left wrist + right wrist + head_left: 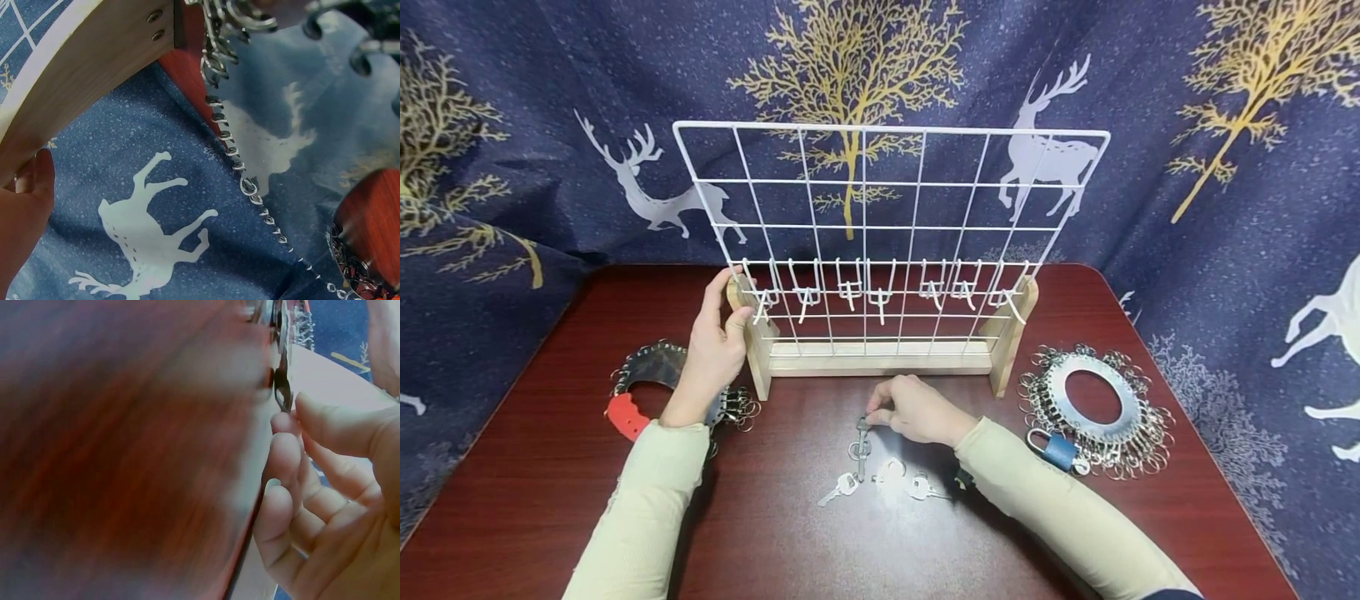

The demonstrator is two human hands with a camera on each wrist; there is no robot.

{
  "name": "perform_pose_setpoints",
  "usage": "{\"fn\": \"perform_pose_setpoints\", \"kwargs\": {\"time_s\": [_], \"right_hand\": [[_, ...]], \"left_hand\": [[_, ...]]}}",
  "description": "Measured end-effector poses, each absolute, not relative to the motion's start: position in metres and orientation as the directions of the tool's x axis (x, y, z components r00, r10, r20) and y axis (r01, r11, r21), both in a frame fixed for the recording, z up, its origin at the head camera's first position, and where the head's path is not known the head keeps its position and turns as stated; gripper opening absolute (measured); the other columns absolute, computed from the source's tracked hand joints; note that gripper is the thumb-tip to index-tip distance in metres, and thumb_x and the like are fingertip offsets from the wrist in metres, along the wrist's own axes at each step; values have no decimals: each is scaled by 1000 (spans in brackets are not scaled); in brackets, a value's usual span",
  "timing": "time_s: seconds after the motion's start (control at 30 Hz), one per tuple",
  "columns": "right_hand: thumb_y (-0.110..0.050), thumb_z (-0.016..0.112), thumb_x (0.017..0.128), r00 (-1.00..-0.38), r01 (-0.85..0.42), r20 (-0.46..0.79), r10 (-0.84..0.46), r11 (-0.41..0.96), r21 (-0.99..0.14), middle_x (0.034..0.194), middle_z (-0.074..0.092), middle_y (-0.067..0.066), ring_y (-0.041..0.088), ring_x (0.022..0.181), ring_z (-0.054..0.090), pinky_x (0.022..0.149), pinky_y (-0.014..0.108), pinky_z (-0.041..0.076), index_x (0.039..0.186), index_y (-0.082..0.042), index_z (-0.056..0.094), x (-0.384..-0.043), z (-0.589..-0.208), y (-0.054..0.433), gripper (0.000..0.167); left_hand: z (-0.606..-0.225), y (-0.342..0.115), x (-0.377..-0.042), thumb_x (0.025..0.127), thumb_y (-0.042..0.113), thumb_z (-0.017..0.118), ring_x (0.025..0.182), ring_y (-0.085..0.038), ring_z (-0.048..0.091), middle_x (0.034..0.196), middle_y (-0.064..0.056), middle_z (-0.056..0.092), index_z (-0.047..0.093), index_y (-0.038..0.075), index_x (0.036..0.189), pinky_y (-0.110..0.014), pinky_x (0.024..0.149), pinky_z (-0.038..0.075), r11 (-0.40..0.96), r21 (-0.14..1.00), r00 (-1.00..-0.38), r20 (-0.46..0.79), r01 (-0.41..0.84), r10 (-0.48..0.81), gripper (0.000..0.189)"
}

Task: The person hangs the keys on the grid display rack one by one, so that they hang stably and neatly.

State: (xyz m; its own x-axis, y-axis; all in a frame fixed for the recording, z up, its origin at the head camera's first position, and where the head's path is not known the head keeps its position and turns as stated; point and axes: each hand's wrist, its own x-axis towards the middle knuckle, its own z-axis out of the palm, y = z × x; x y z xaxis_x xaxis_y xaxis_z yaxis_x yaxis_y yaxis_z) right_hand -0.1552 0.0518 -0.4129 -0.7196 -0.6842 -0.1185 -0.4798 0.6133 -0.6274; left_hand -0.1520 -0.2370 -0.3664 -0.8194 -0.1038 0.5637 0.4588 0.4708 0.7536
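Observation:
My right hand (917,410) pinches a metal key (862,454) by its head between thumb and fingertips, low over the table. In the right wrist view the key (283,387) shows edge-on at the fingertips. Below it on the table lie several loose keys (838,487). A ring (853,450) shows behind the held key. My left hand (713,354) grips the wooden side post (757,358) of a white wire grid rack (865,182), thumb in front and fingers round the outer edge. Several white hooks (881,298) hang in a row on the grid.
At the left stands a ring-shaped metal plate (655,365) with small rings round its edge and a red part (627,417). A similar silver ring plate (1060,387) lies right, beside a blue padlock (1060,451). A patterned cloth (1225,275) hangs behind the table (542,417).

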Motion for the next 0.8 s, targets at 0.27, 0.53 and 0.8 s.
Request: {"fn": "perform_pose_setpoints", "kwargs": {"time_s": [0.27,0.53,0.8], "right_hand": [[-28,72,88,-718,-504,-53,-694,571,-648,84,69,-13,4,65,54,78,30,47,86,-21,71,-154,-411,53,7],[-22,70,90,-714,-468,-36,-699,515,-719,94,72,-6,9,76,61,86,34,48,93,-16,74,-150,-401,53,8],[-22,69,91,-721,-443,-12,-693,474,-761,94,71,-10,4,51,42,62,26,46,98,-13,75,-144,-390,52,14]], "left_hand": [[-371,-242,-153,96,-2,52,110,-14,50,123,-13,57,38,19,147,-21,96,35,509,755,-841,531,413,-106,57],[-369,-241,-153,96,-1,54,110,-22,50,126,-15,56,38,15,147,-21,95,34,511,759,-845,523,403,-110,56],[-371,-242,-153,96,2,54,112,-19,50,125,-14,57,38,14,146,-21,95,35,527,749,-840,530,401,-115,54]]}}
